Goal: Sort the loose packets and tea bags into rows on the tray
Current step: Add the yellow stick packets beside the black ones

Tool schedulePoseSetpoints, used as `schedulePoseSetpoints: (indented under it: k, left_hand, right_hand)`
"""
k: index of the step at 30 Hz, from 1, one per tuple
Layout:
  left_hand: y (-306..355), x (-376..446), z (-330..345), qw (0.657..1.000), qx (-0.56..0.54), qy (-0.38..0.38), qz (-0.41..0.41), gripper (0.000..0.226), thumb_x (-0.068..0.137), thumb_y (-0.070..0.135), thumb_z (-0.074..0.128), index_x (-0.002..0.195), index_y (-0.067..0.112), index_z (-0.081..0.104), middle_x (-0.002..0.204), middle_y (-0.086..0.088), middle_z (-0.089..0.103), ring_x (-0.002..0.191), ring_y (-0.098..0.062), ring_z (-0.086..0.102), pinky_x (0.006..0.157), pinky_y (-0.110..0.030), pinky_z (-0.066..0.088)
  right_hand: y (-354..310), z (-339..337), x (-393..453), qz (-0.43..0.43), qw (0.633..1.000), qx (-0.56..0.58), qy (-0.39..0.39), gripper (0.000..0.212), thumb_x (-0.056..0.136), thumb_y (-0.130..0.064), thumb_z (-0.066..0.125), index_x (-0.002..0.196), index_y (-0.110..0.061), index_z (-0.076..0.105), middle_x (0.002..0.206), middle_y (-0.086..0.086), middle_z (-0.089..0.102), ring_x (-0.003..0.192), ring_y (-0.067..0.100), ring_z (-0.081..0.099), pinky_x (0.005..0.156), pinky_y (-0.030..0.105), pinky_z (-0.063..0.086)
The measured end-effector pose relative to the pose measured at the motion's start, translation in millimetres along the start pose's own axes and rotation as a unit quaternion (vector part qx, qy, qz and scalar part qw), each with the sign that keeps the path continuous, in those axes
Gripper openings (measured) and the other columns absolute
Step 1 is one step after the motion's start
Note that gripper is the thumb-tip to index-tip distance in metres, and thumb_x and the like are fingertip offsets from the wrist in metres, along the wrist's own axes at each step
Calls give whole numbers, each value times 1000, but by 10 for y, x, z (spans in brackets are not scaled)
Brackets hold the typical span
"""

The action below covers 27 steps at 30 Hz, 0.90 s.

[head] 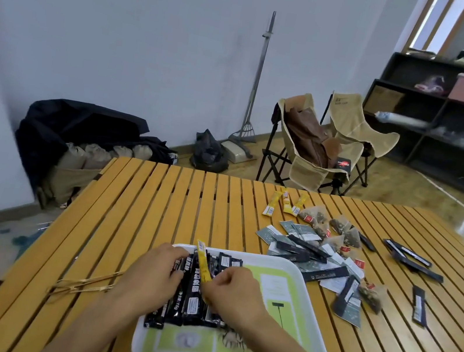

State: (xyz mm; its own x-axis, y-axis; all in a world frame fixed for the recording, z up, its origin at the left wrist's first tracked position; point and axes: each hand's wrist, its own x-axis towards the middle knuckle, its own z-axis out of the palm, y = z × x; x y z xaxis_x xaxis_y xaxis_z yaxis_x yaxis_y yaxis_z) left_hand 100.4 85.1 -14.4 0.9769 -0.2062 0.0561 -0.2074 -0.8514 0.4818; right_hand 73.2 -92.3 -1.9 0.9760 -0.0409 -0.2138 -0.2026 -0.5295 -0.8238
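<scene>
Slatted wooden worktop (157, 209), orange-yellow, gaps between the slats. Room behind it: pale wall, wood floor, two folding chairs (322, 141), dark shelving (449, 120) at the far right, a broom (254, 87) leaning on the wall.

Landmark: the tray (309, 311), white rim and green centre, at the near edge of the worktop. On the tray's left half lies a row of black packets (194, 295), side by side, long axes running away from the viewer. The left hand (153, 273) rests on the row's left end, fingers curled over the packets. The right hand (233, 291) pinches a yellow packet (204, 262) that stands tilted above the row.

Beyond the tray's far right corner lies a loose pile (319, 252): grey-green sachets, black sticks, pyramid tea bags (338, 227). More yellow sticks (284, 203) lie behind the pile, stray black sticks (413, 261) to its right.

Left of the tray, thin sticks (83, 286); what they are is unclear. Fingertips of both hands are partly hidden by packets. The tray's near edge is cut off by the forearms.

The tray's right half is bare. Open slats lie left of and behind the tray.
</scene>
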Motion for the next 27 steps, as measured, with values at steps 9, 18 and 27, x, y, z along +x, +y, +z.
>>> schedulePoseSetpoints:
  k: [9,18,27]
  left_hand:
    - [182,-3,115,992,16,-59,109,40,102,27,46,141,33,50,153,14,39,140,-14,37,112,-33,31]
    - [163,68,166,984,96,-99,111,48,101,46,44,148,43,35,160,23,20,146,-3,16,120,-33,14]
    - [-10,267,130,977,109,-136,123,45,98,51,43,142,54,37,156,30,19,144,5,14,119,-26,17]
  right_hand:
    - [82,4,-54,-5,998,-44,33,17,84,-27,69,77,-13,61,77,7,70,64,19,63,55,27,48]
    - [118,-843,1129,-34,985,-98,138,24,99,-6,52,87,3,71,74,6,68,67,13,65,54,13,48]
    - [278,-985,2746,62,961,-176,204,17,92,-21,66,82,-10,57,83,10,61,83,28,65,68,38,57]
